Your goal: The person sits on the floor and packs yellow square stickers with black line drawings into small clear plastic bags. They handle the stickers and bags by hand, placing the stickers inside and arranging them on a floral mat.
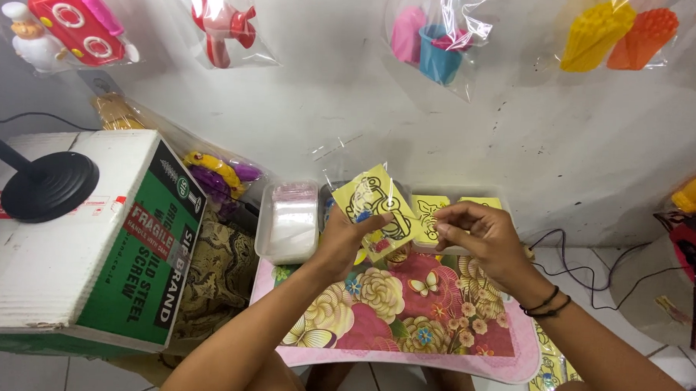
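Yellow picture card point(375, 204) is pinched by left hand point(345, 238); right hand point(478, 235) is closed on its clear sleeve. Card seems light and bendable, so edges are best gripped.

Both hands raised: left hand point(345, 242) pinching, right hand point(481, 237) curled.

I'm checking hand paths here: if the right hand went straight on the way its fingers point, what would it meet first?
Probably the yellow card held by the left hand; the right hand points leftward at it, though depth is unclear.

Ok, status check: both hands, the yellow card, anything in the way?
Left hand holding yellow picture card in its clear sleeve. Right hand pinching at the card's edge. Floral table beneath; tray of clear bags left, apart from the hands.
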